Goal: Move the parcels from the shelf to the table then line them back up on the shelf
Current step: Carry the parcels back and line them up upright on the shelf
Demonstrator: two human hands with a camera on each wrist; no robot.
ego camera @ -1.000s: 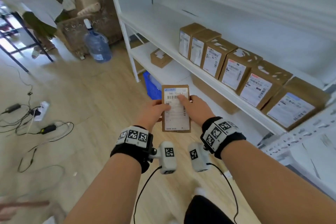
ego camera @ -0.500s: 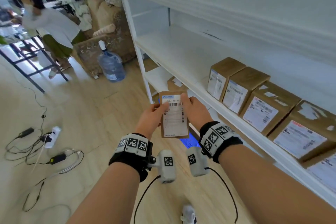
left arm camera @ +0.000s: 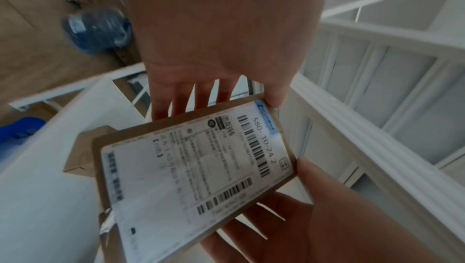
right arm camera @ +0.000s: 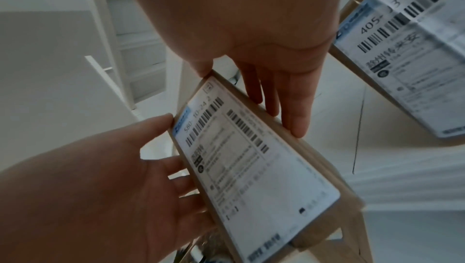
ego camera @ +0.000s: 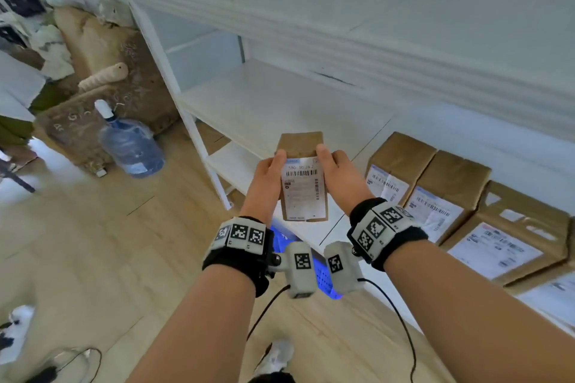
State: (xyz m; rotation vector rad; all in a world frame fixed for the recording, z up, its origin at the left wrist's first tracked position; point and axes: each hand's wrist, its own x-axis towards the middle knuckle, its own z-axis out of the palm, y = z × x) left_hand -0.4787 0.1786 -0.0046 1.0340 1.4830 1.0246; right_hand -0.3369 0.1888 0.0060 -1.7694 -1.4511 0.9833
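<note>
Holding a flat brown cardboard parcel with a white shipping label between them, the left hand and the right hand carry it in the air just in front of the white metal shelf, above its front edge and not yet resting on it. Each hand clamps one long side: thumbs lie on the labelled face near its top corners, and the fingers of the left hand reach behind the back, as do those of the right in the right wrist view. Both hands are closed on the parcel, fingers only gently bent.

This two-sided hold probably keeps the thin parcel steady and square so it can be stood on edge. A row of brown cardboard boxes with white labels already stands on the shelf to the right, labels facing out, so the bare stretch of board to their left looks like the intended spot, next in line.

The parcel's long axis runs upright, tilted slightly away from the person at the top. Its label faces the person, barcode and printed number toward the upper end.

A large blue water bottle stands on the wooden floor to the left, well apart.
</note>
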